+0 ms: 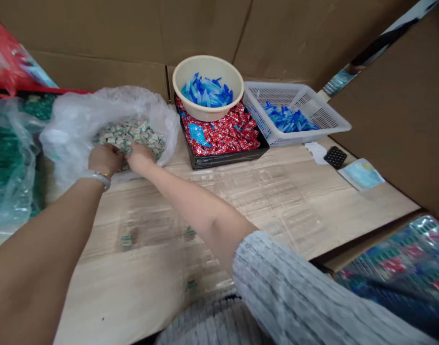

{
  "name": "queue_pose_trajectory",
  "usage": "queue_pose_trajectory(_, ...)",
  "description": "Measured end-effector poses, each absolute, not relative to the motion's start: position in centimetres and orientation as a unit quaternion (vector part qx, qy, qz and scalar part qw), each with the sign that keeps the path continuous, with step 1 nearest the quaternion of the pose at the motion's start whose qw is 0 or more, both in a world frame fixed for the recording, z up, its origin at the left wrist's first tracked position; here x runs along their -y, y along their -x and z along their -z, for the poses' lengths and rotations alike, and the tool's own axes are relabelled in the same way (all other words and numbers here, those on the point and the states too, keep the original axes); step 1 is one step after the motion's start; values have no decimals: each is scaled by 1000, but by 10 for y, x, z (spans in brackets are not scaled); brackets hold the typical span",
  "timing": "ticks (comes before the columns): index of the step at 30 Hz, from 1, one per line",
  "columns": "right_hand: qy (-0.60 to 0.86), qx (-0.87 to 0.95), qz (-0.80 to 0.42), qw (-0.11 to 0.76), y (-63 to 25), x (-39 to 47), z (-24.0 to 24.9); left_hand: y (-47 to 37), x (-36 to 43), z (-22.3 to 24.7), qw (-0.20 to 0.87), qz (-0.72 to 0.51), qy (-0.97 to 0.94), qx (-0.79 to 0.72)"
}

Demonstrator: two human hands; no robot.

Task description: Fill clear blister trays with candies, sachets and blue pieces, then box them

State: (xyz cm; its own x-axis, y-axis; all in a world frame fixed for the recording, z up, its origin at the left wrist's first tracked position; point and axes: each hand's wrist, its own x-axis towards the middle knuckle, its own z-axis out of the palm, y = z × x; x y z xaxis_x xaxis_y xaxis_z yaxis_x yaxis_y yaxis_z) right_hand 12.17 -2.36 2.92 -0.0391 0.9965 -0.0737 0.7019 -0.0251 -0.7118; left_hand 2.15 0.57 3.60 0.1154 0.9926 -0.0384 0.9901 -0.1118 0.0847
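A white plastic bag (pixel 75 115) lies open at the back left, holding many small green-and-white wrapped pieces (pixel 133 134). Both hands reach into its front part, side by side. My left hand (pixel 105 160), with a pale bracelet at the wrist, has its fingers bent among the pieces. Just right of it, my right hand (pixel 138 157) touches the same pile; its fingertips are blurred and partly hidden. Clear plastic trays (pixel 273 191) lie on the wooden table. A few green-and-white pieces (pixel 126 241) rest in the nearer trays.
A cream bowl (pixel 208 115) of blue pieces stands on a black box (pixel 226 160) of red packets. Right of it is a white basket (pixel 313 134) with blue pieces. Green bags (pixel 7 163) lie far left. A colourful card (pixel 362 174) lies right; packed trays (pixel 406 258) sit lower right.
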Motion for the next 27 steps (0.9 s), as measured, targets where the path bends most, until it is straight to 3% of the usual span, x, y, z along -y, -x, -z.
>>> queue_pose_trajectory(6,697,626,-286,201,-125,26,-38,-10,1,-33,38,4,-761,-648)
queue_pose_trajectory(8,693,627,-287,211,-134,26,-41,-8,2,-36,81,-82,-722,-682)
queue_pose_trajectory(11,667,607,-315,295,-170,45,-52,-21,11,-51,235,-293,-575,-727)
queue_pose_trajectory(13,617,591,-359,376,-213,73,-65,-46,31,-64,354,-372,-521,-681)
queue_pose_trajectory(17,544,518,-427,504,-336,150,-90,-130,104,-74,496,-318,-628,-508)
queue_pose_trajectory(22,607,432,-419,520,-452,242,-83,-233,174,-34,432,-215,-781,-397)
queue_pose_trajectory(27,624,439,-476,437,-452,305,-45,-259,190,-1,311,-158,-859,-374)
